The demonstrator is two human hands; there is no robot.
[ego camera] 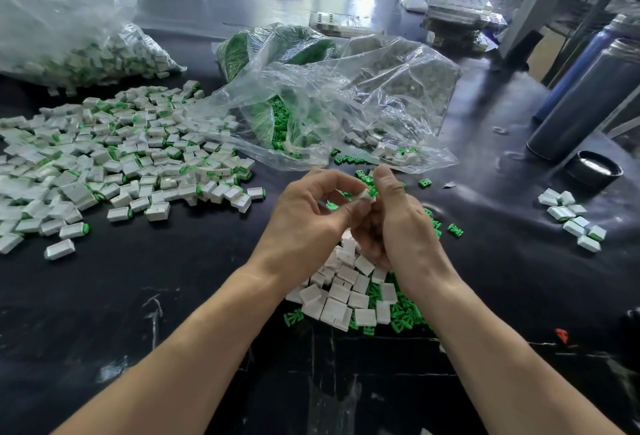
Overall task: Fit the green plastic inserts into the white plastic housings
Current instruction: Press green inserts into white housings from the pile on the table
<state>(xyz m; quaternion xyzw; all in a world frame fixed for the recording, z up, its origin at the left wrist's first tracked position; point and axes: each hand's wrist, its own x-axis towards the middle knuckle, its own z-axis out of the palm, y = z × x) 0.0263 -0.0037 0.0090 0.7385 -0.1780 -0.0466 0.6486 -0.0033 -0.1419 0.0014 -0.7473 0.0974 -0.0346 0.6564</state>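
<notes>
The black counter (173, 296) in front of you is strewn with parts, with clear plastic bags (346, 95) of more stock lying open behind your hands. Your left hand (311, 216) and right hand (398, 223) meet just above the counter's middle, fingertips together. Between them you pinch a white housing (363, 194) with a green insert (373, 192) at its end; your left thumb and fingers curl round the white piece, and your right thumb presses along the green one. How far the insert sits in the housing is hidden by your fingers. Your right palm seems to cup further white pieces, though that is hard to make out.

Directly below your hands, between your wrists, lies a heap of loose white housings (339, 299) mixed with loose green inserts (405, 313). To your left spreads a wide pile of assembled pieces (121, 157), white with green showing. A small cluster (571, 219) sits well apart on your right, near a dark cylinder (588, 102).
</notes>
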